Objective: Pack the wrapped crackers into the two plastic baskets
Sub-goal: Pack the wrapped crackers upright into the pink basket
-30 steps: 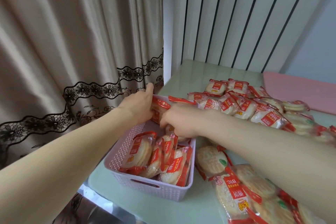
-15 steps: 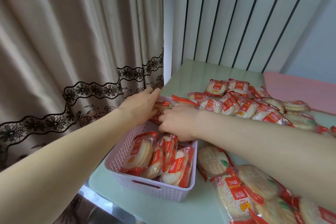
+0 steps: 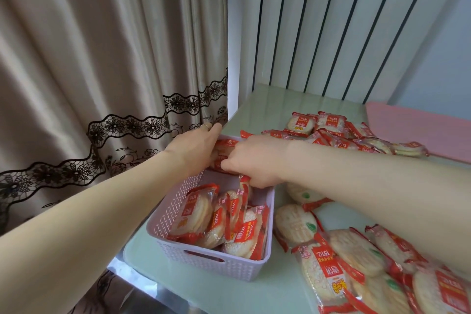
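A pale lilac plastic basket (image 3: 229,266) stands at the table's left edge, its near half filled with several upright wrapped crackers (image 3: 196,211) in red and clear wrappers. At the basket's far end my left hand (image 3: 196,148) and my right hand (image 3: 252,158) both hold a group of wrapped crackers (image 3: 224,148) against the far wall, fingers curled round them. Part of that group is hidden by my hands. More loose wrapped crackers (image 3: 328,262) lie on the table to the right. Only one basket is in view.
A pale green glass table (image 3: 254,296) holds another heap of crackers (image 3: 328,122) at the back. A pink mat (image 3: 418,125) lies at the far right. A beige curtain (image 3: 102,58) with lace trim hangs close to the left; a slatted wall stands behind.
Both hands have pushed the held crackers lower and further toward the basket's far wall. The view has shifted slightly.
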`<action>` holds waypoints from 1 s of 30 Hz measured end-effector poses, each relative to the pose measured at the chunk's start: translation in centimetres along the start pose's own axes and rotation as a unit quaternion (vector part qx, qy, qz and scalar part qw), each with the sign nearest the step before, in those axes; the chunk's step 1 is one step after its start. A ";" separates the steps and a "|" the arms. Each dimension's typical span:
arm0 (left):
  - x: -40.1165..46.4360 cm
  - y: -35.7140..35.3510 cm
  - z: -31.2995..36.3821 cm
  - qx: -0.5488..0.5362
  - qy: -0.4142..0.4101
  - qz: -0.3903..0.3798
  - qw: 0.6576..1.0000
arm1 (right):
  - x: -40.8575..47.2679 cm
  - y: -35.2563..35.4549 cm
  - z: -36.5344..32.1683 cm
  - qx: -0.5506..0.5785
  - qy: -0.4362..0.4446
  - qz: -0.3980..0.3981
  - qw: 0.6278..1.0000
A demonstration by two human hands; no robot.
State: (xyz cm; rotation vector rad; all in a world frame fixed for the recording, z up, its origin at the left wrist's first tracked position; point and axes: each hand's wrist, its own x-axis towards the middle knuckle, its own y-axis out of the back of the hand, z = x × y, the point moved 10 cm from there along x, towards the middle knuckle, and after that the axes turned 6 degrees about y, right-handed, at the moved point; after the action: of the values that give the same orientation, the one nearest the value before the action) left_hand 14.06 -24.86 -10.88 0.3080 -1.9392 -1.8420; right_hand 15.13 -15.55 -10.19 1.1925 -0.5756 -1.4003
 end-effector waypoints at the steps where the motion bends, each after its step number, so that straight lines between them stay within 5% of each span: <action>1: 0.1 0.0 0.0 -0.001 0.001 0.001 1.000 | -0.4 0.5 0.1 0.002 -0.003 0.021 1.000; 5: 0.0 0.2 0.1 -0.008 0.004 -0.001 1.000 | -1.8 1.6 1.3 0.044 -0.055 0.112 0.991; 13: 0.0 1.2 0.7 0.007 0.010 -0.003 1.000 | -4.9 -0.1 5.6 0.121 -0.273 0.175 0.938; 22: 0.2 0.7 1.7 0.094 -0.018 0.024 0.995 | -4.5 -0.6 5.3 0.097 -0.273 0.165 0.943; 30: 0.4 0.8 1.8 0.059 -0.030 0.010 0.998 | -4.4 -0.6 5.8 0.152 -0.314 0.143 0.926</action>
State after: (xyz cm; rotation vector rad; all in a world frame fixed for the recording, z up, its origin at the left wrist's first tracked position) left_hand 12.98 -23.39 -10.08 0.2719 -2.0880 -1.7456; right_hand 8.98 -12.97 -7.13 0.8255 -1.4029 -1.4602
